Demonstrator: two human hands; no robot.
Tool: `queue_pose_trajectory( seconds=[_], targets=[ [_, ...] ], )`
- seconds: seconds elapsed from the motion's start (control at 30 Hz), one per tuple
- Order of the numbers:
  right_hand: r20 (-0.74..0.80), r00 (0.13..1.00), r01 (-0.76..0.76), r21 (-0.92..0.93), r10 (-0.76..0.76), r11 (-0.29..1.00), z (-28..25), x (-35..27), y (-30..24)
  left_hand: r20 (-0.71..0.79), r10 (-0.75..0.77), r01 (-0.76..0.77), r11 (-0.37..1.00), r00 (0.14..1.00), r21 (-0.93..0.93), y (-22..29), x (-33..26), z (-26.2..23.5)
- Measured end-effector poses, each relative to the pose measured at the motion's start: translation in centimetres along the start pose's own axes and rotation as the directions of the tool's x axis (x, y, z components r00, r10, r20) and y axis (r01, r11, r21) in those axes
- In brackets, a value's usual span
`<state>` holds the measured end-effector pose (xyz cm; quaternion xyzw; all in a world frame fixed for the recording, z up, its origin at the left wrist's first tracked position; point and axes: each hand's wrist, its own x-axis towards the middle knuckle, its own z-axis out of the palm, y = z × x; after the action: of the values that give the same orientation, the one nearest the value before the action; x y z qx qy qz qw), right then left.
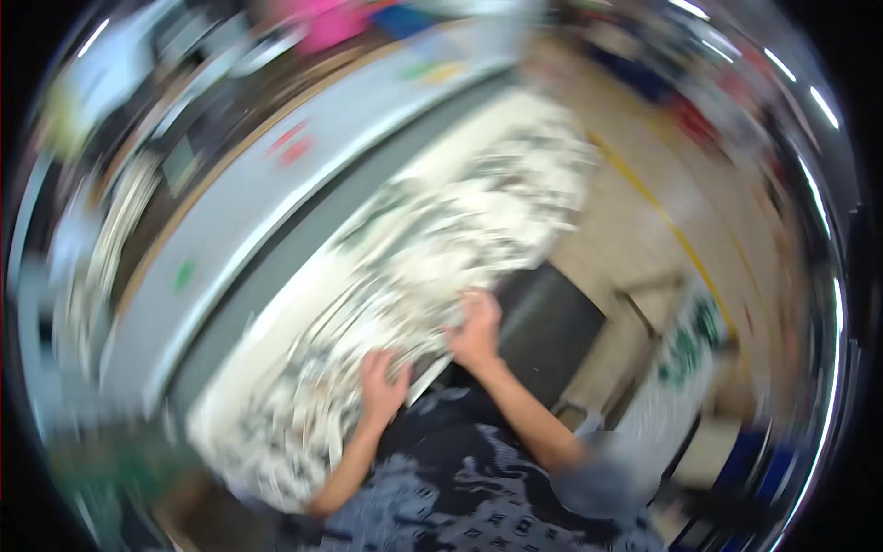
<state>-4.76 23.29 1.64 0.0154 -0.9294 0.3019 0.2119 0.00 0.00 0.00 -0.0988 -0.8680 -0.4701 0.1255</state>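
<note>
Frame's heavily motion-blurred, so detail is limited. Both hands are down on a big sheet of white fabric w/ dark grey/black print (432, 248), which lies spread along a long surface (276, 175) running from approx 7 o'clock up to 1 o'clock across the view.

Left hand (383, 382) sits at the near edge of the fabric, approx 6 o'clock of centre, fingers curled onto the cloth; looks like it's gripping or pressing the edge, but can't tell which thru the blur. Right hand (476, 331) is just beside it at approx 5 o'clock of centre, fingers bent over the fabric's near edge, prob. pinching a fold; again can't tell for sure if it's clenched on the cloth or only resting.

Progress, as a judgement: fabric is already laid out over most of the surface and looks fairly flat toward 1 o'clock. Near the hands it's rumpled, w/ ridges fanning out from the fingers, so the near edge seems not yet smoothed or aligned. The 7 o'clock end also looks bunched.

Beyond the surface at 3–4 o'clock: bare floor w/ a yellow line (662, 216) and a dark mat (552, 322).
</note>
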Motion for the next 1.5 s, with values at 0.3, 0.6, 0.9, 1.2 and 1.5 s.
queue_pose_trajectory(
  seconds=[0.3, 0.6, 0.9, 1.2, 1.5],
  targets=[
    [0.568, 0.770, 0.205, 0.213, -0.291, 0.955, 0.3, -1.0, -2.8, -0.018, -0.337, 0.333, 0.937, 0.941, -0.107, -0.1, -5.9, -3.6],
    [0.422, 0.801, 0.286, 0.352, -0.424, 0.891, 5.8, 8.8, -3.9, -0.469, -0.365, 0.404, 0.915, 0.804, -0.019, -4.3, -4.3, -12.5],
    [0.282, 0.925, 0.241, 0.080, -0.254, 0.967, 11.3, 25.9, 6.4, -0.471, -0.183, 0.292, 0.942, 0.863, 0.168, -9.2, 9.2, -9.5],
    [0.641, 0.745, 0.268, -0.035, -0.184, 0.963, 12.2, 32.8, 9.1, -0.353, -0.104, 0.199, 0.949, 0.930, 0.246, -6.1, 20.7, 2.7],
    [0.427, 0.850, 0.265, 0.162, -0.310, 0.951, 9.9, 40.7, 23.6, -0.383, -0.143, 0.309, 0.854, 0.913, 0.418, -7.2, 25.0, 7.3]
  ],
)
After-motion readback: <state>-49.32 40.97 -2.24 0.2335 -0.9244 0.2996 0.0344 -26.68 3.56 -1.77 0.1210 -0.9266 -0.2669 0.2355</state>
